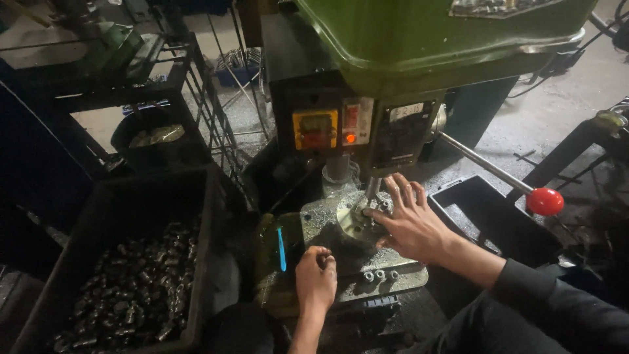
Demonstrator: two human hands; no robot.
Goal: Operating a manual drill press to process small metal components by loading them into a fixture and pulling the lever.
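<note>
Yellow-framed red switch panel (315, 129) above, right hand (407, 223) spread open on round fixture (354, 219), left hand (316, 278) fisted.

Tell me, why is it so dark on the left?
In the head view, light falls mostly on the drill table and both hands; the crate of metal parts sits in shadow, the red knob glares, and the edges look bent.

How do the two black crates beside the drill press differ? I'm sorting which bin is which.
The left crate holds a heap of small dark metal parts; the right crate shows none. The left crate looks larger and sits nearer the left hand; the right crate lies beyond the right hand. Both are black and open-topped.
</note>
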